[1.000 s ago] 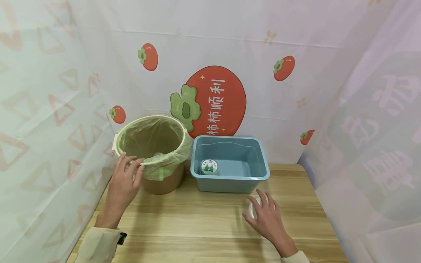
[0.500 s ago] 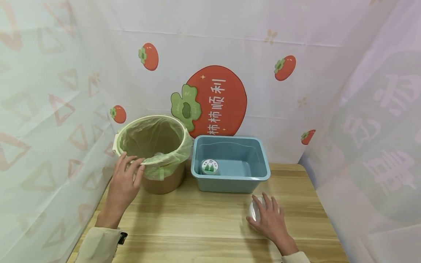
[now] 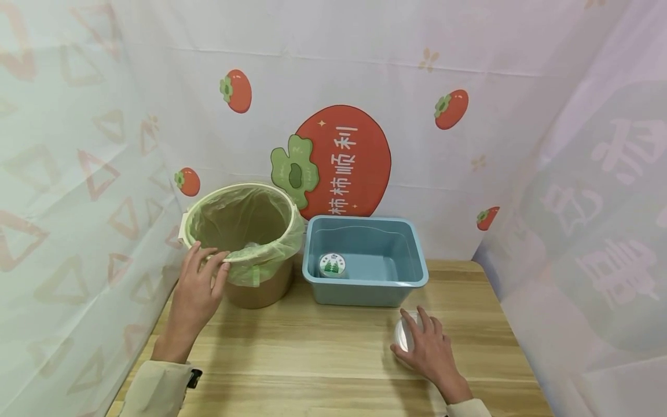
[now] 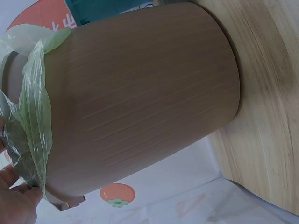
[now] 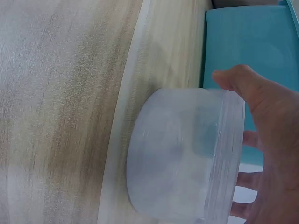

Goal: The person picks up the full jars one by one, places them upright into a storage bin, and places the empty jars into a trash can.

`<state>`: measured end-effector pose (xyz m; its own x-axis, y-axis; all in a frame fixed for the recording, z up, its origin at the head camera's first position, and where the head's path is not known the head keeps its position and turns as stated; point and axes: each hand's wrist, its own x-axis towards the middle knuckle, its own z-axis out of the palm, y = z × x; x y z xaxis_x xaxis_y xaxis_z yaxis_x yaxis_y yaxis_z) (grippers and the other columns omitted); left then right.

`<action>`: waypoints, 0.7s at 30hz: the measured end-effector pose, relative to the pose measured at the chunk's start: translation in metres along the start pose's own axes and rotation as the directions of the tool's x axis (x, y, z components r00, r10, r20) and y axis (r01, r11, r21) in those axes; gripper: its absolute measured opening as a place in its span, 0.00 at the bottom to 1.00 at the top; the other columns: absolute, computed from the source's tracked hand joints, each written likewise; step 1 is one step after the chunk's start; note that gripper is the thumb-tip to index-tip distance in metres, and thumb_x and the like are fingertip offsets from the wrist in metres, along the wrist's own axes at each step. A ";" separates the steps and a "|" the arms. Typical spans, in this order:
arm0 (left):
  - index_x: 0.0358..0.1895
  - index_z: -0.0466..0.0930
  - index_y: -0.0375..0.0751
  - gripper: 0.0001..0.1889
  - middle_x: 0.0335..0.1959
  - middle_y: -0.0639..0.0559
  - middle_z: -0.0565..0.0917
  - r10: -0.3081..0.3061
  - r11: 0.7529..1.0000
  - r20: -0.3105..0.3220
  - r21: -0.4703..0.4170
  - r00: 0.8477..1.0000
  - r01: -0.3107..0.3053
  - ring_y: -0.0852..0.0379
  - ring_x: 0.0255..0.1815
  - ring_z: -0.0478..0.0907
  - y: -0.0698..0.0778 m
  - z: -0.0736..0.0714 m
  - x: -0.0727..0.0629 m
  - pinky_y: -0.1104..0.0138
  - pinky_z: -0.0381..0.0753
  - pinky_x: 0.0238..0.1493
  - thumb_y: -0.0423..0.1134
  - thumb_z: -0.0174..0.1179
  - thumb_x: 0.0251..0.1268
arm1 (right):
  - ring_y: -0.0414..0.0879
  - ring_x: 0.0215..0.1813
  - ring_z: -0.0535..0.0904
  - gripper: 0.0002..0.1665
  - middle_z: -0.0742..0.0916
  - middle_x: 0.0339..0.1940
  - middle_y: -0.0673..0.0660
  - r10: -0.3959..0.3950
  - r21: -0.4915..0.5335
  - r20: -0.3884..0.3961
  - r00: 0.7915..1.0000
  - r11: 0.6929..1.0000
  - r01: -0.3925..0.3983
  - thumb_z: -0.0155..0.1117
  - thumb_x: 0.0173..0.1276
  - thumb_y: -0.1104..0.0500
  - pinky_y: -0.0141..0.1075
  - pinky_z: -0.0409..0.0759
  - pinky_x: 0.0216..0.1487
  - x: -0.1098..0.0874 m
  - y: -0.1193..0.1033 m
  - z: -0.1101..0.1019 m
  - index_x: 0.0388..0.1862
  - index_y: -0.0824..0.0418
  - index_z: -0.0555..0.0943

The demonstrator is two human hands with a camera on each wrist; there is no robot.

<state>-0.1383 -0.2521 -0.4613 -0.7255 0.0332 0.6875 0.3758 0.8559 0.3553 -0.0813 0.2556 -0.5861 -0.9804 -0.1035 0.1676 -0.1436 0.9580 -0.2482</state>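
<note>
In the head view, my left hand (image 3: pixel 197 289) holds the near rim of a brown trash bin (image 3: pixel 260 292), over its pale green bag liner (image 3: pixel 271 255). The left wrist view has its fingertips (image 4: pixel 21 189) on the bag's edge. My right hand (image 3: pixel 429 350) grips a clear round plastic tub (image 3: pixel 402 336) from above, on the wooden table in front of the blue basin. In the right wrist view the thumb (image 5: pixel 236 79) lies at the tub's ridged rim, and the fingers reach round its far side. The tub (image 5: pixel 173 154) shows see-through walls.
The blue basin (image 3: pixel 359 294) stands right of the bin. Inside its left end sits a round container (image 3: pixel 332 264) with a white lid printed with green trees. The wooden table (image 3: pixel 312 359) meets a persimmon-print cloth (image 3: pixel 443 174) at the back and cloth at both sides.
My right hand has moved slightly right and toward me with the tub, then stayed nearly still over the last half second. My left hand has kept its place on the bin's rim.
</note>
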 end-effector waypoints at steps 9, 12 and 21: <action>0.58 0.88 0.35 0.12 0.60 0.32 0.83 0.007 1.000 -0.009 0.002 1.000 -0.007 0.26 0.80 0.67 0.002 -0.001 0.000 0.34 0.72 0.78 0.33 0.66 0.77 | 0.74 0.68 0.77 0.51 0.78 0.76 0.70 -0.011 -0.011 -0.040 0.999 1.000 0.010 0.81 0.57 0.32 0.69 0.86 0.44 -0.003 -0.009 -0.004 0.76 0.49 0.79; 0.58 0.87 0.35 0.12 0.61 0.32 0.83 0.004 1.000 -0.005 0.004 1.000 -0.004 0.27 0.81 0.67 0.000 0.000 0.000 0.35 0.71 0.80 0.34 0.65 0.78 | 0.73 0.69 0.77 0.50 0.78 0.76 0.69 -0.015 -0.008 -0.030 0.999 1.000 0.015 0.82 0.57 0.32 0.69 0.86 0.45 -0.003 -0.017 -0.009 0.76 0.50 0.80; 0.59 0.87 0.36 0.12 0.62 0.32 0.82 -0.008 1.000 0.014 0.009 1.000 0.008 0.28 0.81 0.66 0.002 -0.001 0.001 0.31 0.74 0.74 0.34 0.65 0.78 | 0.69 0.68 0.77 0.49 0.79 0.76 0.66 -0.045 0.012 0.039 0.998 0.999 0.045 0.80 0.56 0.29 0.65 0.86 0.45 -0.008 -0.048 -0.025 0.73 0.49 0.82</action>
<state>-0.1373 -0.2514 -0.4595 -0.7365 0.0334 0.6756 0.3646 0.8608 0.3549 -0.0631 0.2166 -0.5519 -0.9774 -0.1569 0.1417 -0.1888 0.9493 -0.2515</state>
